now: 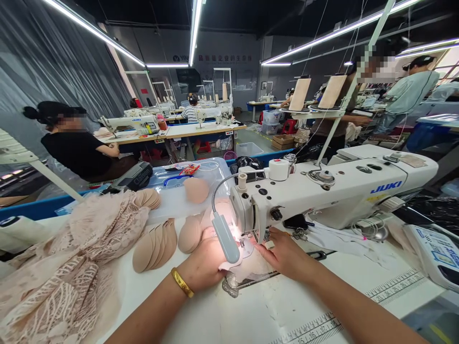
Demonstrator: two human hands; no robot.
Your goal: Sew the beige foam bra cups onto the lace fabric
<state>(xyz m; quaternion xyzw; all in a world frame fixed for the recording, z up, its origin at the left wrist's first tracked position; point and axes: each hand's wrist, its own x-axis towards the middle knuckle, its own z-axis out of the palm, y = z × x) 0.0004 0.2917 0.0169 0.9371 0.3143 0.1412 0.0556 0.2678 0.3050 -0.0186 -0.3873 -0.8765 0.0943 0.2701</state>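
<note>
At the needle area of a white sewing machine (344, 184), a pale pink fabric piece (245, 260) lies under the bright lamp light. My left hand (206, 260), with a gold bangle at the wrist, is closed on its left side; the grey lamp head (225, 239) hides part of the fingers. From the right, my right hand (287, 255) reaches in beside the presser foot, fingertips closed at the fabric's right edge. Left of my left hand lie a beige oval pad (190, 234) and a fanned stack of such pads (156, 246).
Beige lace fabric (82, 248) covers the table's left. A clear plastic bin (215, 169) stands behind, with another pad (196, 189) on it. Thread cones (300, 94) rise behind the machine. A control box (433, 253) is at right. Co-workers (82, 148) sit and stand beyond.
</note>
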